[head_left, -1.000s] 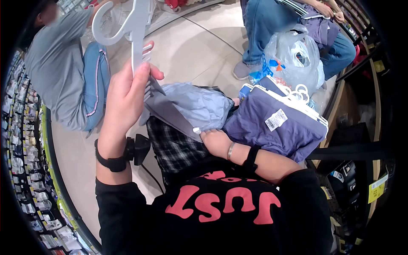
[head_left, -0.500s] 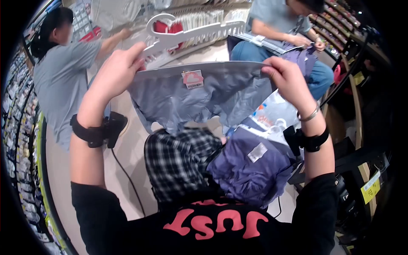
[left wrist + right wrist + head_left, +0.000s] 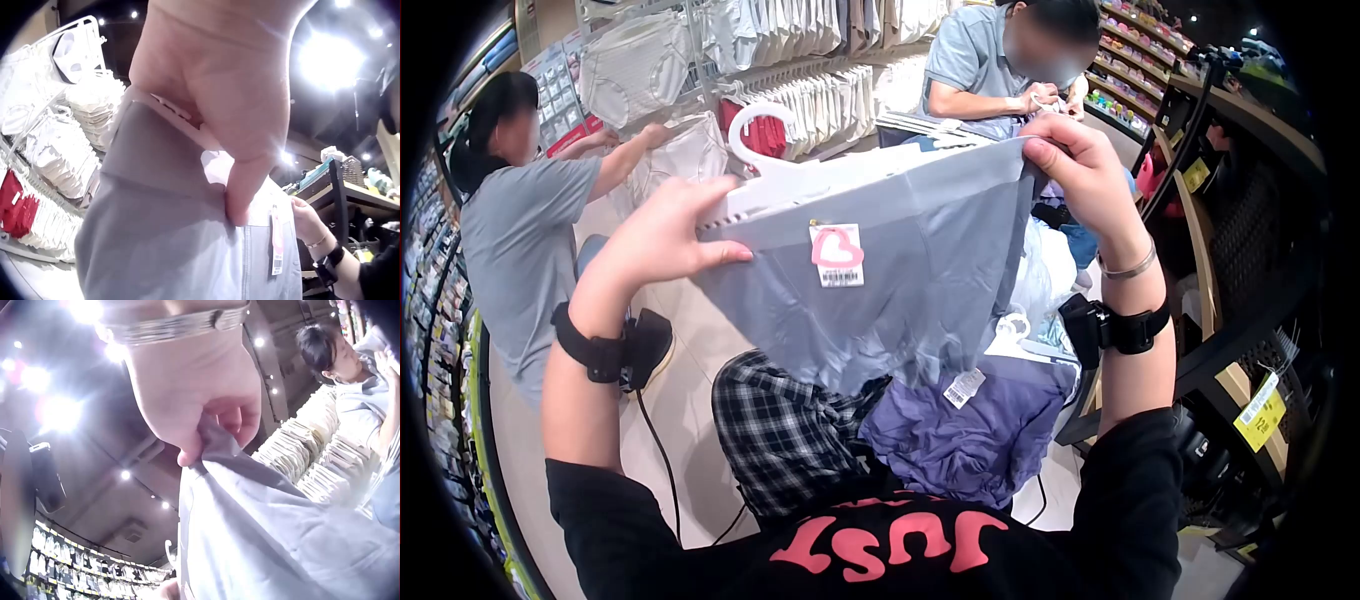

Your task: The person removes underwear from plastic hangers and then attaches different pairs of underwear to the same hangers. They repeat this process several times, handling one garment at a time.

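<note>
A pair of grey underpants [image 3: 920, 240] hangs spread between both hands, with a heart-marked tag [image 3: 838, 258] on its front. My left hand [image 3: 655, 235] grips the waistband at one end, thumb in front and fingers behind. A white hanger [image 3: 840, 178] runs behind that waistband, its hook upward beside the left hand. In the left wrist view, the thumb [image 3: 240, 200] presses down the front of the cloth. The opposite waistband corner is pinched by my right hand [image 3: 1090, 175]; in the right wrist view the cloth [image 3: 250, 512] bunches between thumb and fingers.
Purple underpants [image 3: 970, 440] with a tag lie on the lap beside black plaid cloth [image 3: 765, 430]. A plastic bag [image 3: 1045, 265] stands beyond them. One person [image 3: 530, 230] is at left, another [image 3: 980, 65] ahead near hanging racks. A shelf [image 3: 1235, 390] borders the right.
My right hand came up from the lap with the waistband, stretching the underpants out in front. The hanger tipped from upright to lying along the waistband. The view lifted toward the racks.
</note>
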Action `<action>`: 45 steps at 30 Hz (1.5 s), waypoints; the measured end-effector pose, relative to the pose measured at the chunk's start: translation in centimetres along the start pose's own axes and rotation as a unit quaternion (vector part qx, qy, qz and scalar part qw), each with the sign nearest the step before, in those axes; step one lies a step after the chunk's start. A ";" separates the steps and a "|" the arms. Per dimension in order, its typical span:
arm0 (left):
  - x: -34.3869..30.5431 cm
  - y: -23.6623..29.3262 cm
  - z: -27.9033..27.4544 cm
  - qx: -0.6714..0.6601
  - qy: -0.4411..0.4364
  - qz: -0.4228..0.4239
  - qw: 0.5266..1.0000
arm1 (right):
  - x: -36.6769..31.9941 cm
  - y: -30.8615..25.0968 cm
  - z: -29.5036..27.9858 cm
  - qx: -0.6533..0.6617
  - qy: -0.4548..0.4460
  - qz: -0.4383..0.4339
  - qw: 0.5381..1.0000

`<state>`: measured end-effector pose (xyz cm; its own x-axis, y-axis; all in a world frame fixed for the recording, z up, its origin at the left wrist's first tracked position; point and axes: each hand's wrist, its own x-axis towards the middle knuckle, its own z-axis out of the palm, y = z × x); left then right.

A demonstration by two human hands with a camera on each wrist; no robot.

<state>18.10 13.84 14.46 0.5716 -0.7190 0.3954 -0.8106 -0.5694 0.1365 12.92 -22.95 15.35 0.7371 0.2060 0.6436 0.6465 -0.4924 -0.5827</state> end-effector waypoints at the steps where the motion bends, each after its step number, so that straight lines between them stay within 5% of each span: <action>1: -0.2 -0.2 0.5 -0.031 -0.015 -0.017 0.999 | -0.1 0.1 0.2 0.036 -0.001 0.010 0.999; 4: -0.7 0.3 1.3 -0.081 -0.069 -0.061 0.992 | 0.1 0.9 1.0 0.082 0.007 0.020 0.996; 9: 0.8 -3.0 2.2 -0.065 0.009 -0.050 0.997 | 4.3 2.6 1.4 -0.091 0.081 -0.052 0.991; 13: 1.0 -3.1 1.1 -0.135 0.168 0.000 0.977 | 4.1 -1.0 2.1 -0.135 0.157 -0.193 0.959; 14: 0.1 -2.7 0.6 -0.021 0.166 -0.003 0.986 | 3.1 -2.0 2.7 -0.153 0.163 -0.212 0.951; 18: -6.1 -4.7 4.5 0.108 0.126 0.016 0.986 | -3.8 -4.8 7.6 -0.138 -0.018 -0.298 0.944; 21: -14.1 -6.8 12.5 0.136 0.126 0.017 0.982 | -10.8 -1.7 16.5 -0.056 -0.155 -0.292 0.942; 24: -22.5 -7.8 21.4 0.062 0.068 -0.133 0.987 | -17.7 2.1 24.6 -0.029 -0.206 -0.262 0.942; 31: -24.5 -2.0 21.8 0.063 0.213 -0.290 0.931 | -20.7 2.8 27.4 -0.015 -0.209 -0.251 0.945; 33: -25.3 -0.4 22.1 -0.103 0.315 -0.388 0.860 | -20.7 2.8 27.3 -0.025 -0.216 -0.251 0.943; 35: -26.3 2.0 22.7 -0.347 0.376 -0.476 0.715 | -20.5 2.5 27.1 -0.027 -0.212 -0.259 0.942; 37: -25.3 4.6 21.1 -0.499 0.074 -0.552 0.664 | -20.2 2.4 26.9 -0.021 -0.215 -0.261 0.941; 39: -23.2 6.5 21.2 -0.518 -0.136 -0.604 0.590 | -20.2 2.5 26.8 -0.009 -0.214 -0.264 0.940; 42: -22.5 8.2 23.2 -0.657 -0.082 -0.598 0.451 | -20.6 2.6 26.7 0.005 -0.230 -0.253 0.940; 45: -22.0 9.5 25.3 -0.706 0.117 -0.546 0.435 | -20.4 2.6 26.9 0.009 -0.233 -0.241 0.942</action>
<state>1.02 14.18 -15.89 0.8193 -0.1716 -0.5470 0.5642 0.4111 0.7161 4.80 -5.70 -12.62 0.3603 0.7526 0.5512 0.9285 -0.2324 -0.2897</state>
